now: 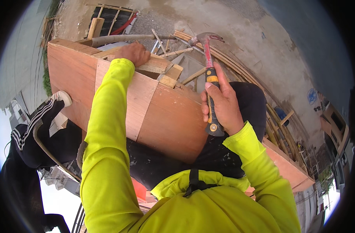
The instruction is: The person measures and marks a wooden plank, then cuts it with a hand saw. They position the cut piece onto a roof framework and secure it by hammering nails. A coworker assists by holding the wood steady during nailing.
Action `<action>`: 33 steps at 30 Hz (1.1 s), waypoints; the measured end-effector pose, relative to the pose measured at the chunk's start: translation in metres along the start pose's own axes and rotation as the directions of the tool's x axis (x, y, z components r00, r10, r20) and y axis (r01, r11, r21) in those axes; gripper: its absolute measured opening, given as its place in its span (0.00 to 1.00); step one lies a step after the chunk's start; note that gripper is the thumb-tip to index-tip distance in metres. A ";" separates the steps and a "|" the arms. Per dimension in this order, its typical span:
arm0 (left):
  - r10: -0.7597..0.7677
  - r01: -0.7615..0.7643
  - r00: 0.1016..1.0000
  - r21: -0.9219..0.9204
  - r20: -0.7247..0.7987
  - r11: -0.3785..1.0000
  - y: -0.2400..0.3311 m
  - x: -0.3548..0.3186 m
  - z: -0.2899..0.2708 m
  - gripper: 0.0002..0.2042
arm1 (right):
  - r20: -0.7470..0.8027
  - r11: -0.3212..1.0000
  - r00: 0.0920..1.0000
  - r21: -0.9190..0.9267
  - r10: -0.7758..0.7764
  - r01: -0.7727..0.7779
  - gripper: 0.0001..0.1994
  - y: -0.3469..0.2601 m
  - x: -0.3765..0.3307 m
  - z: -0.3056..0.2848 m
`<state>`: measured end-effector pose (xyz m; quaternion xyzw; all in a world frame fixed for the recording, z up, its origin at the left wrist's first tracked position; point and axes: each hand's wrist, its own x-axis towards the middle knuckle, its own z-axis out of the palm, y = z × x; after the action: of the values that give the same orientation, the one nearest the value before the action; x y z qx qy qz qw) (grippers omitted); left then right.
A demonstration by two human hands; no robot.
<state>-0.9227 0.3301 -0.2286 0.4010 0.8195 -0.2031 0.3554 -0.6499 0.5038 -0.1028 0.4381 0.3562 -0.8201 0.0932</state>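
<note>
My right hand grips a claw hammer by its black-and-yellow handle, its red neck and steel head raised above the work. My left hand lies closed over a pale wooden batten on the top edge of a reddish plywood panel. The panel stands on edge and fills the middle of the view. Both my sleeves are bright yellow. Small wooden blocks sit at the panel's top edge between my two hands.
Loose timber strips and a grey pipe lie on the concrete ground beyond the panel. Curved wooden slats run down the right. A person's black sleeve with white stripes is at the left. Another plywood piece lies lower right.
</note>
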 end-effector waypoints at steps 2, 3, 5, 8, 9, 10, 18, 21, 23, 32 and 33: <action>0.010 -0.009 1.000 0.038 -0.008 0.999 -0.003 0.005 0.007 0.25 | 0.006 0.994 0.999 -0.102 0.050 -0.049 0.35 -0.006 0.006 -0.003; 0.030 -0.030 1.000 0.031 0.001 0.999 -0.004 0.007 0.008 0.25 | 0.051 0.992 0.999 -0.124 0.007 -0.001 0.35 -0.010 0.010 -0.004; 0.030 -0.030 1.000 0.039 0.003 0.999 -0.005 0.006 0.006 0.24 | 0.053 0.967 0.995 -0.234 -0.086 0.096 0.35 -0.016 0.020 -0.006; 0.046 -0.046 0.999 -0.019 0.018 0.999 -0.002 -0.002 -0.007 0.23 | 0.041 0.992 0.997 -0.104 -0.068 0.072 0.35 -0.017 0.026 -0.003; 0.057 -0.057 0.998 -0.010 -0.017 0.998 -0.001 -0.004 -0.014 0.23 | 0.047 0.989 0.989 -0.051 -0.139 0.142 0.35 -0.016 0.027 -0.002; 0.085 -0.085 0.996 -0.010 -0.031 0.996 0.000 -0.007 -0.019 0.23 | 0.014 0.995 0.996 0.033 -0.092 0.092 0.35 -0.014 0.024 0.001; 0.096 -0.107 0.991 -0.120 -0.092 0.987 0.004 -0.021 -0.031 0.22 | -0.060 0.955 0.974 0.222 0.216 -0.198 0.34 0.009 -0.005 0.006; 0.040 -0.038 0.999 -0.087 0.018 0.995 -0.001 -0.022 -0.035 0.23 | -0.062 0.954 0.986 0.268 0.153 -0.131 0.35 0.020 -0.017 0.009; 0.045 -0.039 0.998 -0.114 0.050 0.993 -0.004 -0.023 -0.037 0.23 | 0.020 0.948 0.987 0.274 0.162 -0.162 0.35 0.028 -0.024 0.012; 0.129 -0.131 0.991 -0.138 -0.018 0.982 -0.010 -0.025 -0.035 0.21 | 0.186 0.925 0.962 0.288 0.199 -0.247 0.34 0.061 -0.039 0.029; 0.139 -0.142 0.990 -0.124 -0.028 0.982 -0.010 -0.026 -0.036 0.21 | 0.297 0.911 0.932 0.287 0.209 -0.296 0.34 0.063 -0.040 0.031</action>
<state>-0.9346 0.3332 -0.1854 0.4366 0.8036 -0.1219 0.3856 -0.6166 0.4308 -0.0925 0.3789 0.1400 -0.8986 0.1712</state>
